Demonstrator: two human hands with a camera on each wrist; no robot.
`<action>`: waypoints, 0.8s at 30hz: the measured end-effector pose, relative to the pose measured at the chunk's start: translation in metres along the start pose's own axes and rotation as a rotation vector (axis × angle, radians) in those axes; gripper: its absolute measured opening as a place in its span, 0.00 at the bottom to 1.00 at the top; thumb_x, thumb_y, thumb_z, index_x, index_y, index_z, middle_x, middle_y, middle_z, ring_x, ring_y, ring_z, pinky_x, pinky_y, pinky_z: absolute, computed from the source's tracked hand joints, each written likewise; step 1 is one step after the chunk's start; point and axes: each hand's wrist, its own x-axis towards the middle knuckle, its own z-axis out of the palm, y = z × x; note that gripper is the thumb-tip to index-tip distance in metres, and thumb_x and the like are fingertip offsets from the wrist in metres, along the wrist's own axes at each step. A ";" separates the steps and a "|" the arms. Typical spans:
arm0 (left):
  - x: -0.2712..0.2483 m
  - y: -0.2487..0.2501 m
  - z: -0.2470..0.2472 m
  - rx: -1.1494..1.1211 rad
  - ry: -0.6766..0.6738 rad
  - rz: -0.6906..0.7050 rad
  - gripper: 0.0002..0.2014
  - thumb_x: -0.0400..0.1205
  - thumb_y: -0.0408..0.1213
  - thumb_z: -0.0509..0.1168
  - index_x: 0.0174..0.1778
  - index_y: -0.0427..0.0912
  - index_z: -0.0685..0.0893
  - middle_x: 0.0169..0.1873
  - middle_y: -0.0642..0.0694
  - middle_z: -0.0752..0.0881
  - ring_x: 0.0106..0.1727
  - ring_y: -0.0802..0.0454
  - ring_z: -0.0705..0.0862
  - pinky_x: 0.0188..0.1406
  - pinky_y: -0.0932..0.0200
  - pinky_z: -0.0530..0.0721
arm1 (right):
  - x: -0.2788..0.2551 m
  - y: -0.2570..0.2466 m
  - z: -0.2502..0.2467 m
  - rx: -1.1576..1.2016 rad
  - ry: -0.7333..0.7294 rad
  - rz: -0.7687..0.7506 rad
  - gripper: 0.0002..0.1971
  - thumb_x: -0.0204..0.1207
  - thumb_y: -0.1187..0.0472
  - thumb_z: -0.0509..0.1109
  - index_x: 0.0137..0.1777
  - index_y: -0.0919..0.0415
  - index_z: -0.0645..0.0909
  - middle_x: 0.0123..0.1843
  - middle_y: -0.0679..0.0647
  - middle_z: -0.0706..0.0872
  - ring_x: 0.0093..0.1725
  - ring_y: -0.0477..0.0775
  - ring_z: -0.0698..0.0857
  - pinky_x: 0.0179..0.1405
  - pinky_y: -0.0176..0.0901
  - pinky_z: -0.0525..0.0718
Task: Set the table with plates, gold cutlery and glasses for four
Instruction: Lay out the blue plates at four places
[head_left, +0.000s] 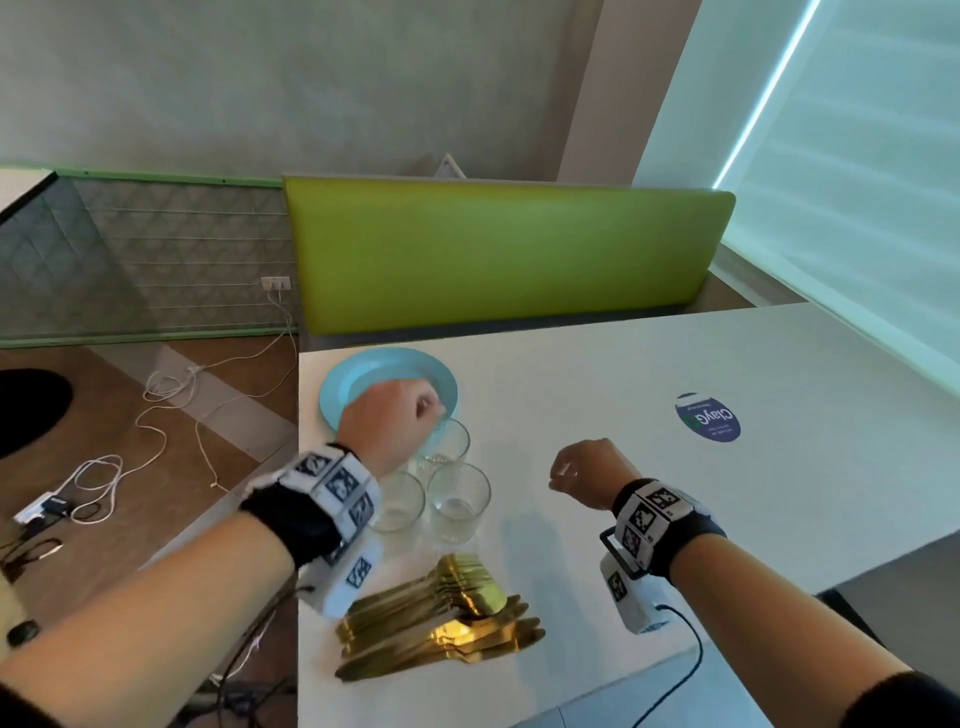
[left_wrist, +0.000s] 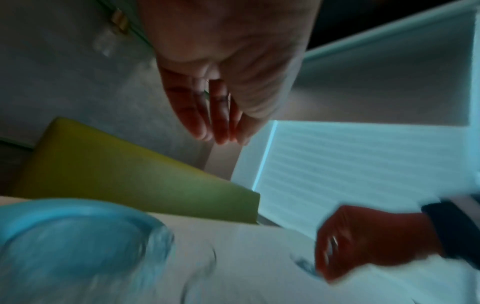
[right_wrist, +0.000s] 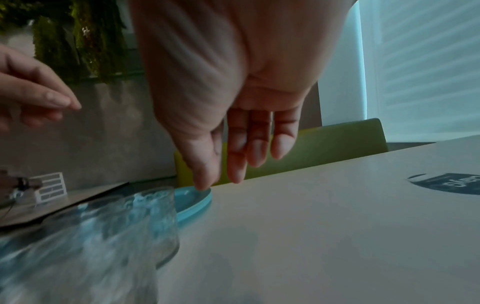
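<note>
A stack of light blue plates (head_left: 363, 382) lies near the far left corner of the white table (head_left: 597, 519). Just in front of it stand three clear glasses (head_left: 460, 501). A pile of gold cutlery (head_left: 447, 623) lies nearer to me. My left hand (head_left: 415, 410) hovers over the near rim of the plates and the rear glass (head_left: 447, 441), fingers (left_wrist: 221, 115) pointing down and holding nothing. My right hand (head_left: 566, 475) hangs above bare table to the right of the glasses, fingers (right_wrist: 257, 144) relaxed and empty. The right wrist view shows a blurred glass (right_wrist: 116, 226) and the plate rim (right_wrist: 197, 202).
A round dark blue sticker (head_left: 709, 418) is on the table to the right. A green bench back (head_left: 498, 249) stands behind the far edge. White cables and a power strip (head_left: 156, 415) lie on the floor left of the table's left edge.
</note>
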 end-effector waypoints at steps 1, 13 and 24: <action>0.023 -0.007 -0.008 -0.044 -0.005 -0.085 0.09 0.79 0.43 0.65 0.49 0.46 0.87 0.49 0.49 0.90 0.55 0.48 0.85 0.52 0.56 0.81 | 0.015 -0.004 -0.005 0.022 -0.009 0.000 0.09 0.75 0.53 0.71 0.51 0.54 0.88 0.55 0.51 0.89 0.57 0.51 0.86 0.62 0.43 0.83; 0.175 -0.150 0.029 -0.087 -0.486 -0.729 0.19 0.82 0.38 0.64 0.62 0.25 0.80 0.55 0.27 0.85 0.44 0.39 0.85 0.32 0.58 0.79 | 0.190 -0.056 -0.002 0.181 -0.232 0.039 0.22 0.76 0.51 0.70 0.68 0.57 0.76 0.70 0.56 0.79 0.69 0.56 0.78 0.68 0.44 0.76; 0.174 -0.217 0.078 -0.128 -0.471 -0.855 0.12 0.74 0.25 0.65 0.53 0.30 0.82 0.48 0.30 0.88 0.50 0.34 0.88 0.49 0.40 0.88 | 0.242 -0.082 0.056 0.429 -0.367 0.053 0.35 0.75 0.51 0.70 0.78 0.58 0.60 0.65 0.64 0.83 0.63 0.64 0.83 0.63 0.53 0.82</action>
